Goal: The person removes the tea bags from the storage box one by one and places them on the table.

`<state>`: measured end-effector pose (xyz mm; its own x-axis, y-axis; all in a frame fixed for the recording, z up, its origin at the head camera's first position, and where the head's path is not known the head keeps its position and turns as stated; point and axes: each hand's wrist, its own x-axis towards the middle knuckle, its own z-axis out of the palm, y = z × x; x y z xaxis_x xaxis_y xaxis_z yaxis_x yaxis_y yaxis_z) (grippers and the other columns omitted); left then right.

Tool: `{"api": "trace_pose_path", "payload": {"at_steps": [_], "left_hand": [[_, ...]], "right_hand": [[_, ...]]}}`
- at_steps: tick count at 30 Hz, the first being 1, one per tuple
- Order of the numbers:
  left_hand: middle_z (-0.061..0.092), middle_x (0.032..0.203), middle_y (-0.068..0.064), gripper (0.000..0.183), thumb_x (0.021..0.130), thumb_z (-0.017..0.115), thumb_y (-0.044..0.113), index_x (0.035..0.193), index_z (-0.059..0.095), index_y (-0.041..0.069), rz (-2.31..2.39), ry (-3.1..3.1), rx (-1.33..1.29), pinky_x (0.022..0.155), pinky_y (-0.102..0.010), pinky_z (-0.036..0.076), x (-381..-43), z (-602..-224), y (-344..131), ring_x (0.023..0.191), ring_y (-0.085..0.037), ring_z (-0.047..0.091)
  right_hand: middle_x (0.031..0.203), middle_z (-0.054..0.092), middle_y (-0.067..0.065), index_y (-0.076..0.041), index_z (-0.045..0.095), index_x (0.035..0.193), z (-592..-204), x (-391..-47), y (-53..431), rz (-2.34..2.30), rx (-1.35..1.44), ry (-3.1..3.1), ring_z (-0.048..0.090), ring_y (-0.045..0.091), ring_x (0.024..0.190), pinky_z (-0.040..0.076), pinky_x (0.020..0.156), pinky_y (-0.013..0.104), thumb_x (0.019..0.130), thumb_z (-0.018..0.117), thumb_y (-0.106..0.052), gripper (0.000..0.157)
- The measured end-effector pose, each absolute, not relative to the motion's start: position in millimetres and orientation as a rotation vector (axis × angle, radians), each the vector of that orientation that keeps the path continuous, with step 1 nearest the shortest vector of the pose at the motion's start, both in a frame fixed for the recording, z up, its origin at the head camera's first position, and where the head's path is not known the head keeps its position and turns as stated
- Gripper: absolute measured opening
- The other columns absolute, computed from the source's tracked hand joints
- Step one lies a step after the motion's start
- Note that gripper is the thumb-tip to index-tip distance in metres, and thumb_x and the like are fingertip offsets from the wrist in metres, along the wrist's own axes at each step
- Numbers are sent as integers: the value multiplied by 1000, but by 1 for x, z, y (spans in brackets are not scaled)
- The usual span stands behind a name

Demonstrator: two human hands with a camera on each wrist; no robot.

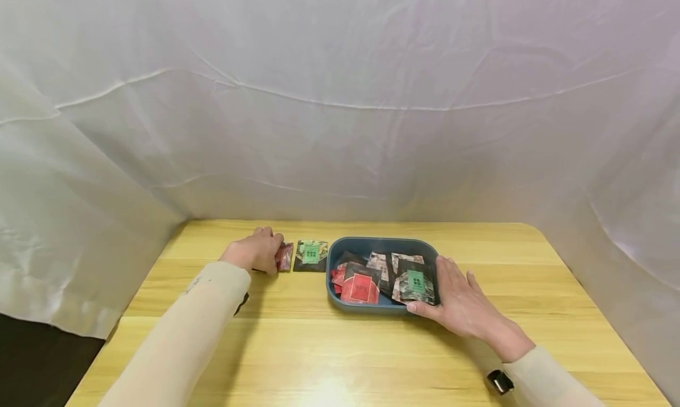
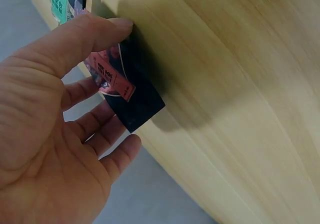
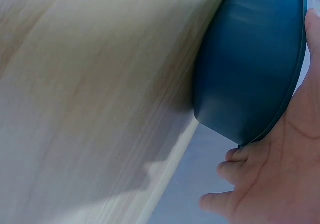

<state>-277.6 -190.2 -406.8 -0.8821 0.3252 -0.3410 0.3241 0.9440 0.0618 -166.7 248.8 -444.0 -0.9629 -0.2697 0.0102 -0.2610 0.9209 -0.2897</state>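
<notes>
My left hand (image 1: pixel 257 252) is at the table's back left, pinching a small flat dark sachet with a pink label (image 2: pixel 114 79). In the left wrist view the thumb lies over the sachet and the fingers are at its far edge. Reddish-purple print shows beside the fingers in the head view. Just to the right lies a black sachet with a green label (image 1: pixel 310 254). My right hand (image 1: pixel 467 303) rests against the right end of a blue oblong bin (image 1: pixel 340 305), fingers extended along the wall and thumb at the front rim.
Inside the bin are a red-labelled sachet (image 1: pixel 361 286), a green-labelled sachet (image 1: pixel 417 283) and several others, overlapping. The light wooden table (image 1: pixel 297 348) ends at the back against a pale cloth curtain (image 1: pixel 361 159), which also hangs along both sides.
</notes>
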Motion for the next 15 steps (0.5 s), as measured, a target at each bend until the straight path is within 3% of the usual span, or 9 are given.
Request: {"api": "trace_pose_path", "payload": {"at_steps": [7,15], "left_hand": [[52,144,-22,78,85,84,21,153,50,7,-1,2723,403,95,-56,53,-280,-406,-189,132,-37,49],[51,147,-22,79,84,84,20,154,51,9,-13,2703,379,93,-55,53,-282,-407,-186,132,-37,51]], "right_hand": [[170,17,35,12,13,163,-443,-166,249,-457,-413,3043,21,54,156,15,121,77,88,57,-84,130],[169,18,35,12,14,163,-444,-165,247,-465,-418,3046,22,55,156,15,121,78,89,57,-83,129]]}}
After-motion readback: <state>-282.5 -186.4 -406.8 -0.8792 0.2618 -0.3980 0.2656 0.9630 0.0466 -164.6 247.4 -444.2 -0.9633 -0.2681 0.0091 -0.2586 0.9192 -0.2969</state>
